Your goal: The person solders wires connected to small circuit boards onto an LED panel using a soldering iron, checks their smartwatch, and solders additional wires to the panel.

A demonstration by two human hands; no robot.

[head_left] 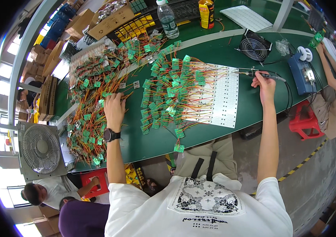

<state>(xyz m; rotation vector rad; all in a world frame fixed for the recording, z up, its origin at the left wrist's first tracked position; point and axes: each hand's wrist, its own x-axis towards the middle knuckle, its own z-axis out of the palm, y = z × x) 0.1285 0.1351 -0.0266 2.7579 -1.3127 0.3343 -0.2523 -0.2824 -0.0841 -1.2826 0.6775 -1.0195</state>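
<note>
Here, in the head view, I see my left hand (113, 106) lying palm down with curled fingers on the heap of small green circuit boards with red and yellow wires (90, 106), which covers the left part of the long green workbench (223, 130). I cannot tell whether the fingers actually pinch a board or only rest on the pile. A black wristwatch (111, 135) sits on that wrist.

My right hand (263, 83) is clenched around a slim black-handled soldering iron (259, 73), held roughly level with its tip pointing left, just over the right edge of the white perforated panel sheet (221, 100). Rows of green boards with orange leads (168, 94) lie spread across that sheet, between my two hands.

Behind the iron stands a small black wire-guarded fan (253, 45), and to its right a blue soldering station (302, 73) with a spool on top. A clear plastic water bottle (167, 19) stands at the far edge. Another person's arm (328, 71) reaches toward the station from the right.
</note>
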